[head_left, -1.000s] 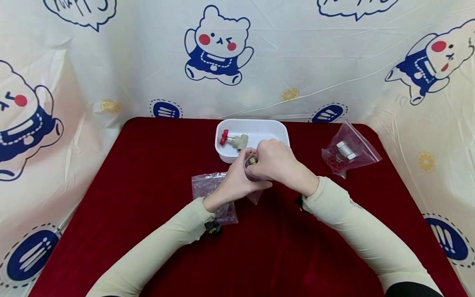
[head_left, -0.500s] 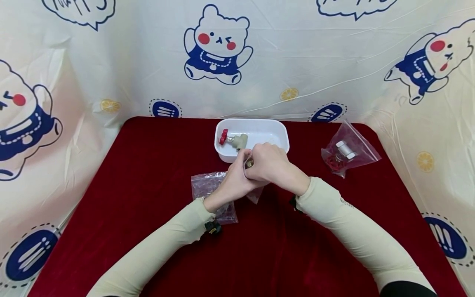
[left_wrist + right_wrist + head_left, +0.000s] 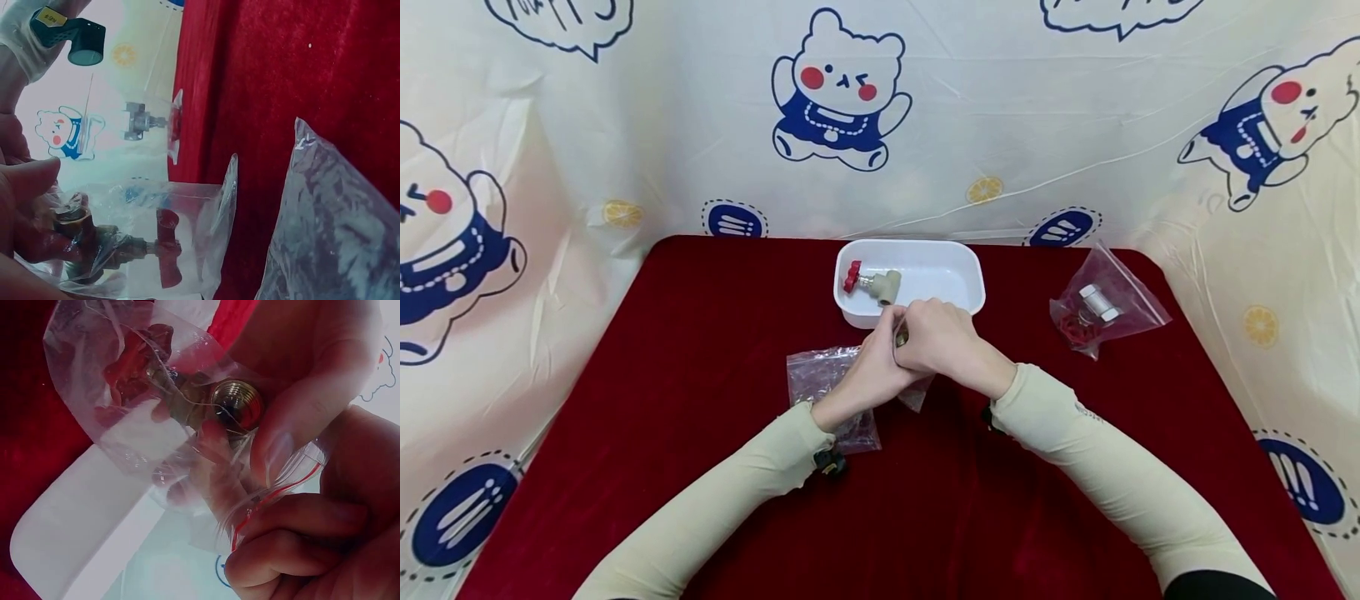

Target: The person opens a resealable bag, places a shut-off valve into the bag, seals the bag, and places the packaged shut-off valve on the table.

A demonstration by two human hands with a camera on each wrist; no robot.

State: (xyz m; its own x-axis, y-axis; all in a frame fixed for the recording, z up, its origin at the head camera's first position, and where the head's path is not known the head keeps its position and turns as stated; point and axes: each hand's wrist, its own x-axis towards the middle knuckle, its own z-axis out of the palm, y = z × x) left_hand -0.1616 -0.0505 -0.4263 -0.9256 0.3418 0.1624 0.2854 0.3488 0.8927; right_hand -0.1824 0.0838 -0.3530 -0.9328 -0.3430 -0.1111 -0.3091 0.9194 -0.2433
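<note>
My left hand (image 3: 868, 371) grips a clear zip bag (image 3: 197, 206) by its upper part, near the table's middle. Inside the bag is a brass valve (image 3: 106, 247) with a red handwheel (image 3: 167, 247). My right hand (image 3: 951, 342) reaches into the bag's mouth, and its fingers pinch the valve body. The right wrist view shows the threaded brass opening (image 3: 236, 403) close by the fingertips, and a red zip strip (image 3: 278, 497) along the bag's mouth. From the head view, most of the valve is hidden behind the hands.
A white tray (image 3: 951, 254) stands just beyond the hands, holding a grey-green valve (image 3: 883, 287) with a red handwheel. One crumpled clear bag (image 3: 820, 373) lies under the left forearm. Another zip bag (image 3: 1131, 312) at the right contains a metal valve (image 3: 1099, 303) with red handwheel.
My right hand has moved left and slightly nearer, deeper into the bag's mouth, covering more of the brass valve. The left hand stays in place.
</note>
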